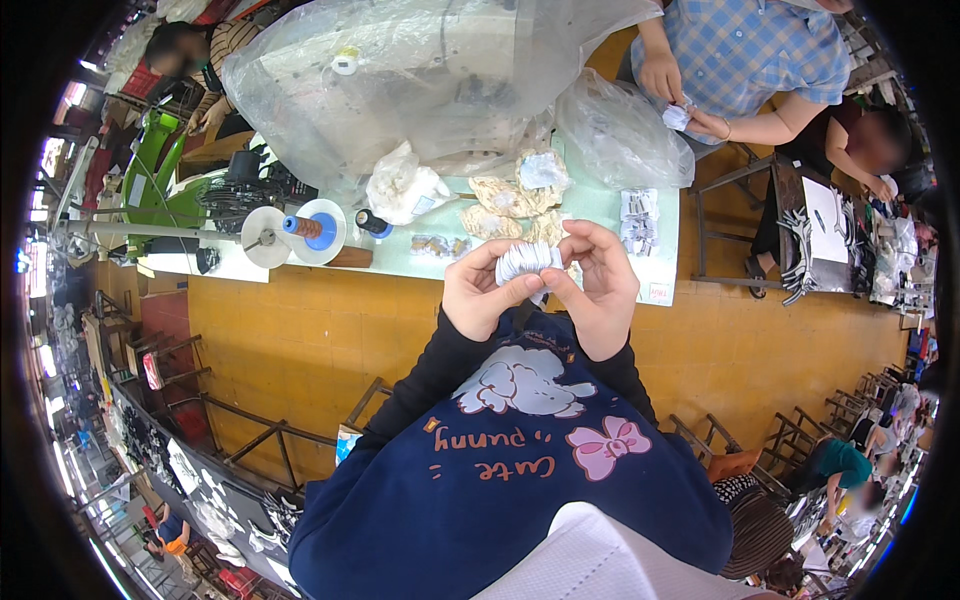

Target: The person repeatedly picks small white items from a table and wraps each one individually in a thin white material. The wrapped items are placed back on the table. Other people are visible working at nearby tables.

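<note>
Your left hand [478, 290] is curled round that fanned white stack [522, 261], your right hand [605, 275] half-closed, lightly pinching its right end, by the table's [597, 205] near side. Ease off that left thumb and I'd bet the slips fan out and scatter.

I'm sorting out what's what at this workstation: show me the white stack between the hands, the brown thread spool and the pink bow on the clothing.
White stack [524, 262]: head view, middle of its fanned edges.
Brown thread spool [303, 227]: head view, wound thread.
Pink bow [608, 447]: head view, near its knot.
</note>
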Tool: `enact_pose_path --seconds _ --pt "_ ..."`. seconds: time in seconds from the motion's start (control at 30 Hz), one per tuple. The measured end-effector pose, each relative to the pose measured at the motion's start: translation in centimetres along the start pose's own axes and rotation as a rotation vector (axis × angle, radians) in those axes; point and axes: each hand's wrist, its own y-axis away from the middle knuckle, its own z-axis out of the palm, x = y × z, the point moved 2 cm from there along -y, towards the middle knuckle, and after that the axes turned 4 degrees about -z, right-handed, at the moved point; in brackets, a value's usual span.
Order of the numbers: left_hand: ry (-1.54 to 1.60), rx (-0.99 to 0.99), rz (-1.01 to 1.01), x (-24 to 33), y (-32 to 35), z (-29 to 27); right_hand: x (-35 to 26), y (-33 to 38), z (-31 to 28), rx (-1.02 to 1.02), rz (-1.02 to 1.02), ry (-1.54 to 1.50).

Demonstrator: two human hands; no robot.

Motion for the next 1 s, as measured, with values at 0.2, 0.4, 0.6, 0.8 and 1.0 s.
enact_pose_path --seconds 0.2,0.4,0.6,0.8,1.0 --pt "-0.001 0.005 0.033 0.16 0.21 0.19 -0.02 0.39 0.01 0.017 -0.013 -0.052" --pt "-0.066 0.020 0.073 0.41 0.43 0.55 -0.19 0.28 -0.26 0.008 -0.117 0.071" --pt "-0.095 0.045 0.090 0.68 0.43 0.60 -0.74 0.17 -0.25 -0.006 -0.071 0.158" --pt "-0.068 0.022 0.091 0.66 0.30 0.25 -0.77 -0.06 -0.18 -0.028 -0.102 0.196" --pt "0.048 -0.025 0.021 0.38 0.00 -0.18 -0.49 -0.01 -0.27 -0.031 -0.098 0.186"
